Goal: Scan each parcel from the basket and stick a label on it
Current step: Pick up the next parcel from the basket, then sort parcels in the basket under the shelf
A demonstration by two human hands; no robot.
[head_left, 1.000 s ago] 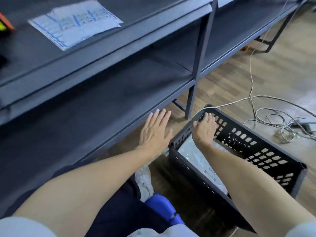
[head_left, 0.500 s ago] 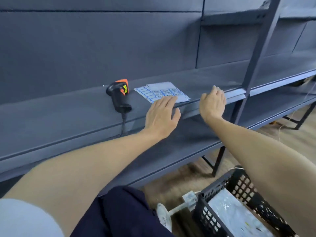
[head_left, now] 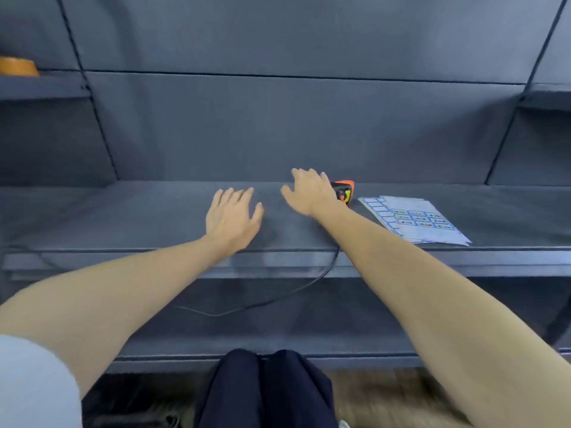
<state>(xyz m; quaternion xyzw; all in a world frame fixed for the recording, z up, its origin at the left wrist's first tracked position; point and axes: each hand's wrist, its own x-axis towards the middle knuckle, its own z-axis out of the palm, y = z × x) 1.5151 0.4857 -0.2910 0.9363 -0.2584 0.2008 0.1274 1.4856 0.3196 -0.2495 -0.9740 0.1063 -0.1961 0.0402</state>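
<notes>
My left hand [head_left: 231, 219] lies flat with spread fingers over the dark grey shelf [head_left: 139, 217], holding nothing. My right hand [head_left: 309, 191] hovers a little further back, fingers loosely spread, also holding nothing. Just behind its wrist lies the black and orange barcode scanner [head_left: 343, 190], mostly hidden by the hand. The blue and white label sheet [head_left: 414, 219] rests on the shelf to the right of the scanner. The basket and the parcels are out of view.
The scanner's black cable [head_left: 278, 301] hangs over the shelf edge down to the lower shelf [head_left: 309, 335]. An orange object [head_left: 18, 67] sits on a higher shelf at far left. My dark trousers [head_left: 265, 390] show at the bottom, above the wooden floor.
The view swung up and left, away from the floor basket to the shelf. Both hands left the basket area and now hover over the shelf, the right one in front of the scanner.
</notes>
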